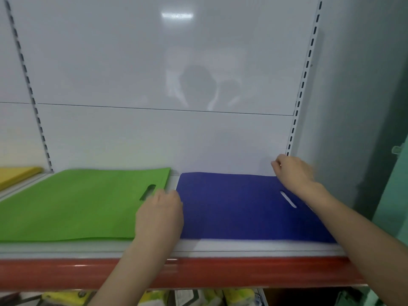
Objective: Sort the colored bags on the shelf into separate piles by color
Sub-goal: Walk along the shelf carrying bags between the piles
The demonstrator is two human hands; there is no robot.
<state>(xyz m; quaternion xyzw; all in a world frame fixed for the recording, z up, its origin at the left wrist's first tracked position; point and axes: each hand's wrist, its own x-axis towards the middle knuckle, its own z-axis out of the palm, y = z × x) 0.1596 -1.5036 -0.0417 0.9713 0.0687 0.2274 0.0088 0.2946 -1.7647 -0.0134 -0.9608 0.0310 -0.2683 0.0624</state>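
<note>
A blue bag lies flat on the right part of the white shelf, its handle slot toward the right. A green bag lies flat beside it on the left, a narrow gap between them. A yellow bag shows at the far left edge. My left hand rests at the blue bag's left edge, between the two bags, its fingers curled at that edge. My right hand sits at the blue bag's far right corner, fingers bent down onto it.
The shelf has a red front strip and a white back panel with slotted uprights at both sides. A grey-green wall closes in on the right. Packaged goods sit on the level below.
</note>
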